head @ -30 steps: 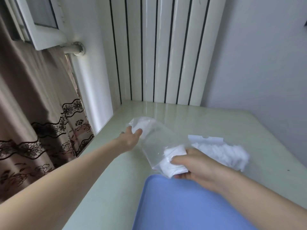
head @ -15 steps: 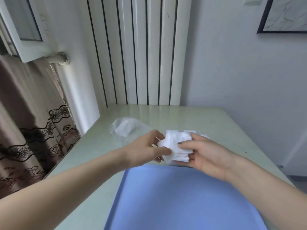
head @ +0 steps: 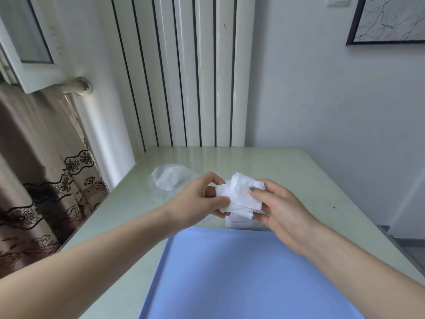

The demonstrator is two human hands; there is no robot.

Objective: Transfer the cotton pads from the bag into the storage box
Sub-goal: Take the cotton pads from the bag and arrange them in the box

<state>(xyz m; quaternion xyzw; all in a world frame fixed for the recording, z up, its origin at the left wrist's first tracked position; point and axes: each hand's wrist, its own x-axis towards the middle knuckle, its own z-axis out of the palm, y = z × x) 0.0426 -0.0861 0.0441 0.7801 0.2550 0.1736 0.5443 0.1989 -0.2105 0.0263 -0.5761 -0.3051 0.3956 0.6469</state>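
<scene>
Both hands — left hand (head: 202,199), right hand (head: 278,208) — pinch the cotton pads (head: 241,196) above the desk's (head: 287,166) middle. The bag (head: 170,180) lies near its left edge. Next, probably squaring the stack — no storage box shows.

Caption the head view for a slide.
Both hands, left hand and right hand, hold a cotton pad stack above the blue tray.

Bench (head: 287,171): pale green, glossy. On it: clear bag (head: 170,183) at far left, blue tray (head: 241,277) at near edge, printed sheet (head: 243,223) just beyond tray.
</scene>
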